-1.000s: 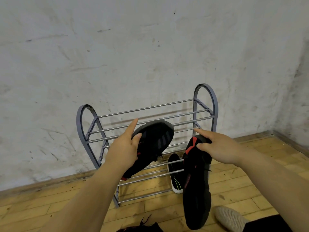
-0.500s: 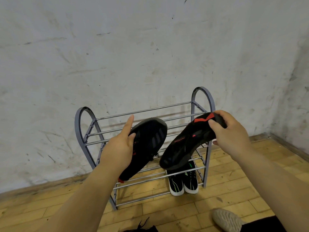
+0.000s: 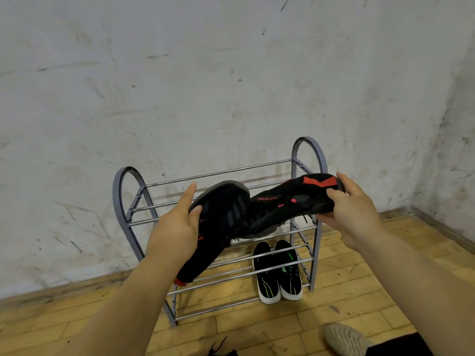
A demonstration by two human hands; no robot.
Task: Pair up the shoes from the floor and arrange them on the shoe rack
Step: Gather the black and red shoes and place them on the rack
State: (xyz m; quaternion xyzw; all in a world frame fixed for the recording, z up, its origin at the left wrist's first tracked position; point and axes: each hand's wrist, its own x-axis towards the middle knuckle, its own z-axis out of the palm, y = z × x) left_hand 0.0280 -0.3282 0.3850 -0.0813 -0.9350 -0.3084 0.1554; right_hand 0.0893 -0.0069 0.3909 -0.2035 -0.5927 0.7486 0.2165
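Up in front of us, we hold two black shoes with red accents over a grey metal shoe rack point(image 3: 128, 201) that stands against a scuffed white wall point(image 3: 205, 86). Our left hand point(image 3: 177, 227) is closed around the left shoe point(image 3: 221, 222), thumb on its side and fingers behind; its long axis runs diagonally, toe up and to the right near the top rails, red heel tab down and to the left. Our right hand point(image 3: 352, 211) grips the heel end of the right shoe point(image 3: 290, 201), which lies closer to level, toe pointing left and slightly down, overlapping the first shoe. On the lowest tier at the right sits a pair of black shoes with green stripes point(image 3: 279, 273), toes toward us. A beige shoe point(image 3: 344, 340) lies on the wooden floor point(image 3: 334, 312) nearby.
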